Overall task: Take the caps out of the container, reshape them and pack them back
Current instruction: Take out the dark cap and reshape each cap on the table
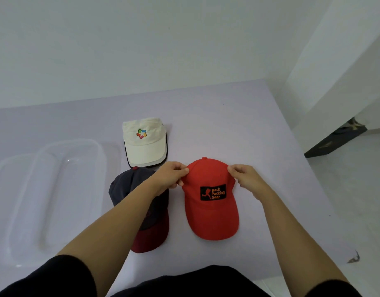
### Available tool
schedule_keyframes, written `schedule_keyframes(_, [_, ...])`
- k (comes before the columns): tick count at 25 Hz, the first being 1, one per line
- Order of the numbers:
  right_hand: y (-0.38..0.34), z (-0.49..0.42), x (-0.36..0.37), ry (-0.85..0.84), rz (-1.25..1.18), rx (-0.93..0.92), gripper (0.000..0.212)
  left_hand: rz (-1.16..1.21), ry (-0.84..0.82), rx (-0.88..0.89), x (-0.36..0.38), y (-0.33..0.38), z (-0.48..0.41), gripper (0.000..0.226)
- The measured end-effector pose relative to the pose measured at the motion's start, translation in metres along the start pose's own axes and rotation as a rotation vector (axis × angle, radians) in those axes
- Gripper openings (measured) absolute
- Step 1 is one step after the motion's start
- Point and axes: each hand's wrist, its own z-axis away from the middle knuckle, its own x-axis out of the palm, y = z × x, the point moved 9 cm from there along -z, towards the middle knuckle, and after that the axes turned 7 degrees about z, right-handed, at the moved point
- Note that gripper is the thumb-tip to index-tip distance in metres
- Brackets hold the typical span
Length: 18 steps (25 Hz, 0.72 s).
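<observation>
I start with the pale lilac worktop, which carries everything; on its left lies the clear plastic container, with what looks like its lid beside it, and no cap inside that I can see. Three caps are out: the white cap farthest from me, the navy and maroon cap partly under my left forearm, and the red cap right in front, brim toward me, its "Back Packing Gear" patch facing up. My left hand is pinched on the crown's left edge and my right hand on its right edge, both grips closed on the red fabric. I judge this to be the reshaping step. To do it well I would pull the two sides evenly outward so the crown rounds without creasing, keep the brim flat on the worktop, and avoid dragging the cap against the navy one beside it.
</observation>
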Motion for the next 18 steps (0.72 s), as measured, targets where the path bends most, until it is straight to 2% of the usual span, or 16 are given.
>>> schedule_keyframes(4, [-0.001, -0.007, -0.009, 0.058, -0.041, -0.032, 0.014, -0.016, 0.01, 0.027, -0.003, 0.003, 0.0, 0.019])
schedule_keyframes(7, [-0.002, -0.01, 0.002, -0.076, 0.007, 0.048, 0.028, 0.072, -0.014, 0.016, 0.01, 0.013, 0.001, 0.021])
schedule_keyframes(9, [-0.012, -0.009, 0.01, -0.148, 0.044, 0.019, 0.023, 0.056, -0.009, 0.022, 0.015, 0.015, -0.001, 0.02])
schedule_keyframes(11, [-0.022, -0.01, 0.011, -0.124, 0.019, -0.037, 0.01, 0.029, 0.002, 0.051, 0.016, 0.017, -0.003, 0.019])
schedule_keyframes(15, [-0.022, -0.01, -0.003, 0.04, -0.067, -0.105, 0.02, 0.054, 0.0, 0.078, 0.014, 0.019, 0.0, 0.025])
schedule_keyframes(18, [0.003, -0.006, -0.011, -0.004, -0.047, -0.037, 0.026, -0.03, 0.023, 0.015, 0.003, 0.008, 0.003, 0.038])
